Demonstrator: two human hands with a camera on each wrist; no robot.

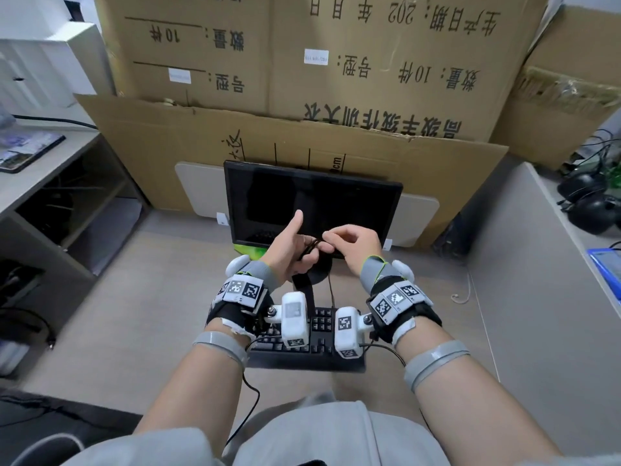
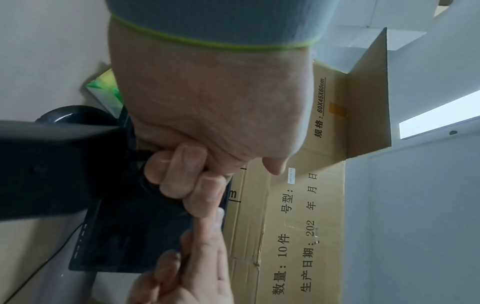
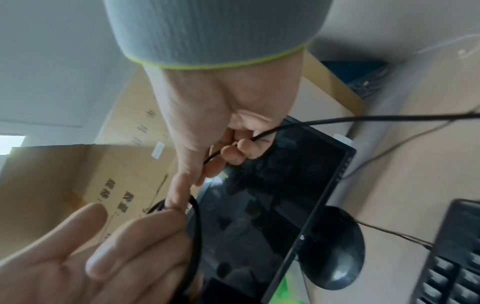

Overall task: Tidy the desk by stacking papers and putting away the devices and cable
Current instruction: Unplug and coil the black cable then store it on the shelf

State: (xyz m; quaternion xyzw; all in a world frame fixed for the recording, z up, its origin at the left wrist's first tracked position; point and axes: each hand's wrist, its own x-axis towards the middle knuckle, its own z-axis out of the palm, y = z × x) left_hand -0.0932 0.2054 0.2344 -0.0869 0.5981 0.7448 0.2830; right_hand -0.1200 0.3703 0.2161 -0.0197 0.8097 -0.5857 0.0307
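A thin black cable (image 1: pixel 311 247) is held between both hands in front of the dark monitor (image 1: pixel 312 200). My left hand (image 1: pixel 302 245) has its thumb raised and its fingers curled round looped cable; the left wrist view shows those fingers (image 2: pixel 187 174) closed. My right hand (image 1: pixel 336 243) pinches the cable (image 3: pixel 337 119) right beside the left. A strand runs through its curled fingers (image 3: pixel 233 152) and trails off to the right. A flat black piece (image 1: pixel 304 290) hangs below the left hand; what it is I cannot tell. No loose papers show.
A black keyboard (image 1: pixel 322 334) lies on the desk under my wrists. Green printed paper (image 1: pixel 250 252) lies under the monitor. Big cardboard boxes (image 1: pixel 336 79) stand behind it. A tablet (image 1: pixel 27 149) lies on the left desk, and a grey partition (image 1: pixel 524 264) closes the right.
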